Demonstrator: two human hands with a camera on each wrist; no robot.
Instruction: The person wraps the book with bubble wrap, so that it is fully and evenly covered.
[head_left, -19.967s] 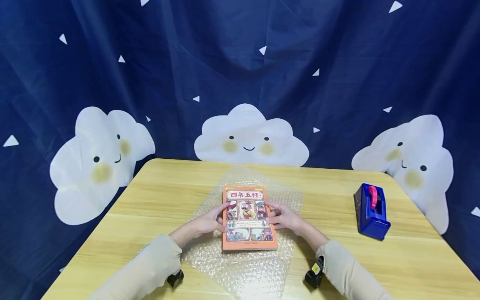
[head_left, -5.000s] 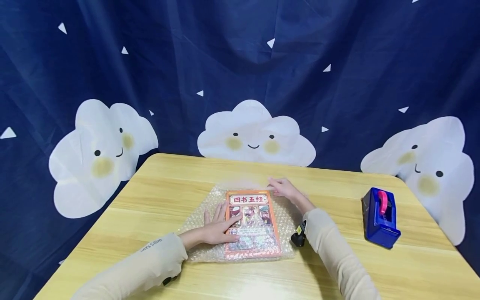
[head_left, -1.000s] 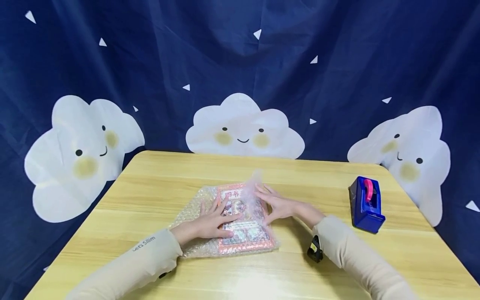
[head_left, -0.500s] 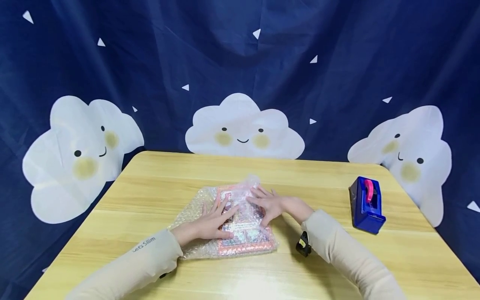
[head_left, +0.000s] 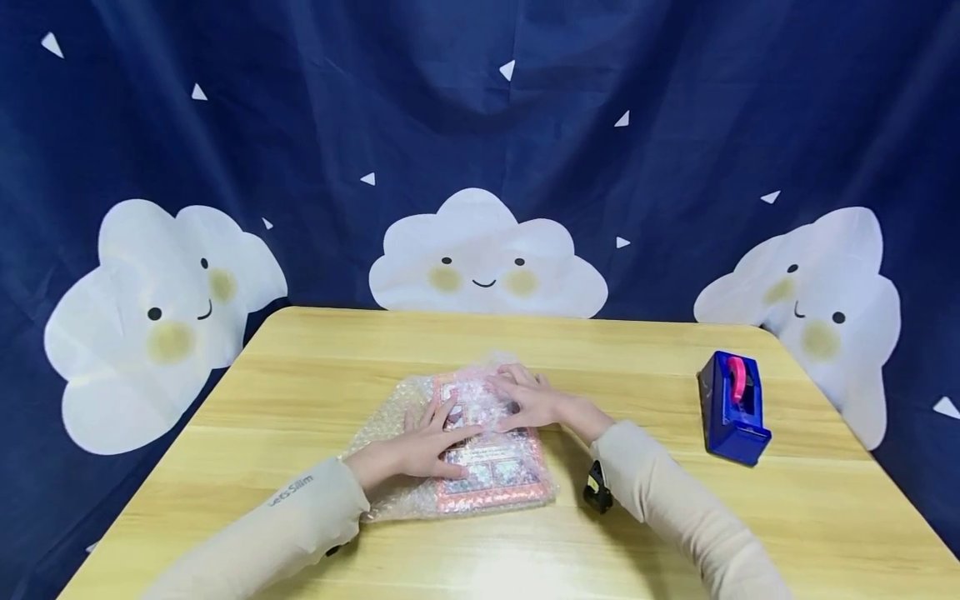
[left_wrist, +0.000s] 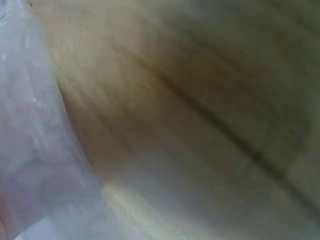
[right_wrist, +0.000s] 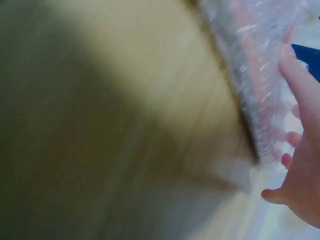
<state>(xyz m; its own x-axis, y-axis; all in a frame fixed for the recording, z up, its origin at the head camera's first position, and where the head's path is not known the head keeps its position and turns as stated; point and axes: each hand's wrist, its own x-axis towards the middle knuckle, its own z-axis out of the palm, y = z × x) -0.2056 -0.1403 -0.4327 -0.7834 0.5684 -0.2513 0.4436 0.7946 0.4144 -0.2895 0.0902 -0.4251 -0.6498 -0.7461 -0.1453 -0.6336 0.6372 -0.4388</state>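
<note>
An orange illustrated book (head_left: 491,497) lies on the wooden table under a layer of clear bubble wrap (head_left: 386,417). My left hand (head_left: 420,450) rests on the wrapped cover with its fingers spread. At the book's upper right, my right hand (head_left: 536,402) presses the folded-over wrap against the cover, hiding part of the title. In the right wrist view, the right hand (right_wrist: 306,135) touches the wrapped book's side with its thumb stretched out. A blurred strip of wrap (left_wrist: 35,125) fills the left edge of the left wrist view.
A blue tape dispenser (head_left: 738,425) with a pink tape core (head_left: 738,382) stands at the right of the table (head_left: 300,367). Loose bubble wrap extends left of the book. Behind the table hangs a dark blue curtain (head_left: 420,100) with white clouds.
The book earlier lay on spread-out wrap, which now covers it. Over the last second my right hand has moved left, flattening the raised right flap onto the cover. My left hand has stayed put.
</note>
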